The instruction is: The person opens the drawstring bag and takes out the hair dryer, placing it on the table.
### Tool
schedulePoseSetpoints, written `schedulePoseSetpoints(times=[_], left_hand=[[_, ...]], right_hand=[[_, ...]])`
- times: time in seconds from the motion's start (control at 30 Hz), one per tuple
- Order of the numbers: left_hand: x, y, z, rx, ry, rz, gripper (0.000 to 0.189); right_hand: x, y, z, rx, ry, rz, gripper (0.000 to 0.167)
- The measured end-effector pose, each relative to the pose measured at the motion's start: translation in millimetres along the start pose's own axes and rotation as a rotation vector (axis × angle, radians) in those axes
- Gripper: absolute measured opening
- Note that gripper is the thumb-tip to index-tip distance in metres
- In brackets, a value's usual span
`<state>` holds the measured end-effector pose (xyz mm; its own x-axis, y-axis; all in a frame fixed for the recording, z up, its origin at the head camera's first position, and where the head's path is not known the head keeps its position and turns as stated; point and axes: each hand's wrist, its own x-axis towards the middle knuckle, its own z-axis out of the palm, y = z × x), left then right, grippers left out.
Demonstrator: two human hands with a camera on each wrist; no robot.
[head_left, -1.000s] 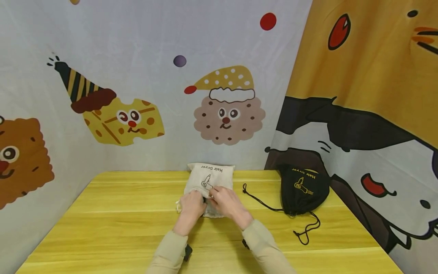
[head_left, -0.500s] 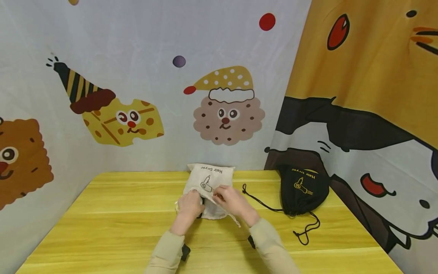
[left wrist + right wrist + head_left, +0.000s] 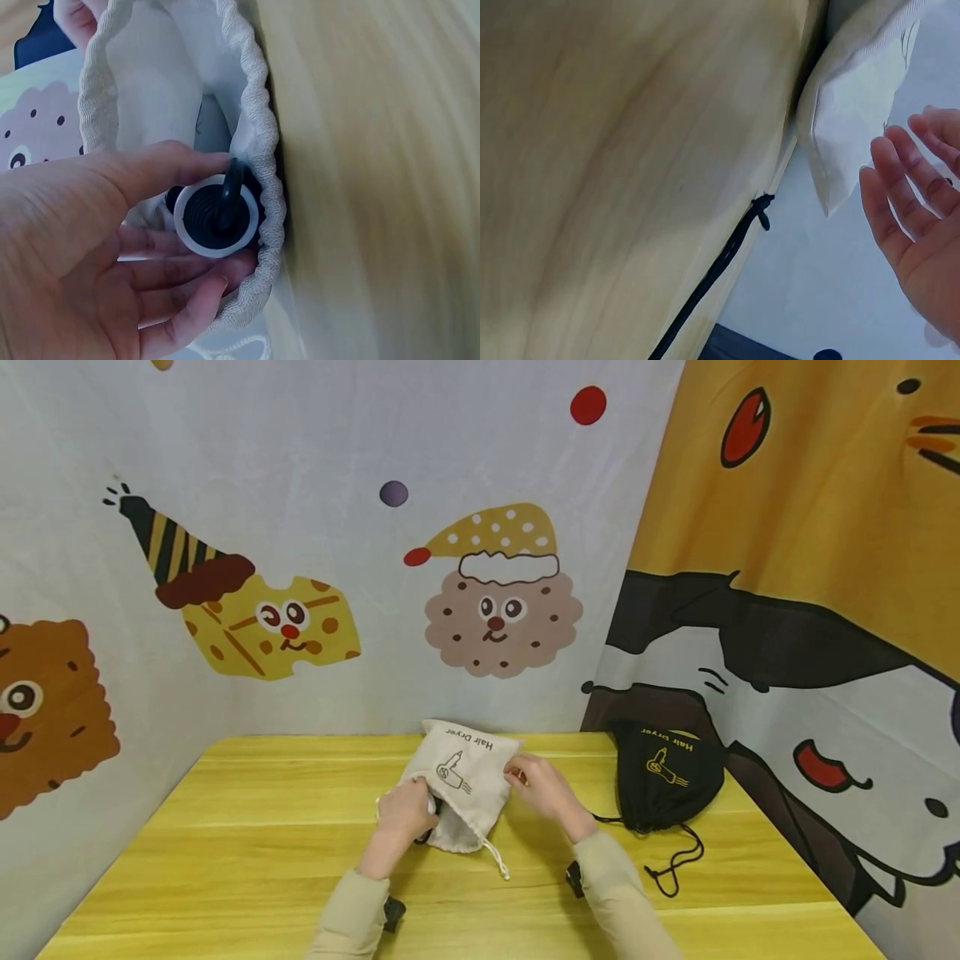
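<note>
A cream drawstring bag printed "Hair Dryer" lies near the table's back edge, its mouth facing the person. At the mouth, my left hand curls its fingers and thumb round the handle of a hair dryer. The left wrist view shows the hair dryer's round end, a pale ring with a dark middle and a black cord loop; the rest is hidden inside the bag. My right hand is beside the bag's right edge. In the right wrist view its fingers are loosely bent, apart, and hold nothing.
A black drawstring bag, also printed "Hair Dryer", lies at the right with black cords trailing forward. Behind the wooden table hangs a cartoon-printed cloth. A white drawstring hangs from the cream bag's mouth.
The right hand has let go of the bag's mouth and moved right. The left hand has shifted slightly left and nearer. The cream bag has turned a little, its mouth showing wider.
</note>
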<state>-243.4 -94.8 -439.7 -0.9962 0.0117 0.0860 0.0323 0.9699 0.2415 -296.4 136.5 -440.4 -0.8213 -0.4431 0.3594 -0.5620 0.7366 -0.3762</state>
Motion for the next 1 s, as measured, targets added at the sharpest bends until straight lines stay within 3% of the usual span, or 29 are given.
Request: schedulePoseSetpoints(times=[0.23, 0.43, 0.57, 1.0], left_hand=[[-2.7, -10.1, -6.2, -0.024, -0.046, 0.051, 0.062], [-4.3, -18.5, -12.2, -0.045, -0.056, 0.127, 0.051], [-4.6, -23.7, -13.8, -0.041, -0.047, 0.162, 0.045], [-6.7, -25.2, -11.1, -0.031, -0.001, 0.154, 0.047]], right_hand=[[-2.7, 6, -7, 0.004, 0.038, 0.119, 0.014], [-4.3, 14, -8, -0.028, 0.064, 0.171, 0.026], [-5.2, 15, -8, -0.030, 0.030, 0.189, 0.032], [-4.7, 14, -7, 0.012, 0.003, 0.208, 0.015]])
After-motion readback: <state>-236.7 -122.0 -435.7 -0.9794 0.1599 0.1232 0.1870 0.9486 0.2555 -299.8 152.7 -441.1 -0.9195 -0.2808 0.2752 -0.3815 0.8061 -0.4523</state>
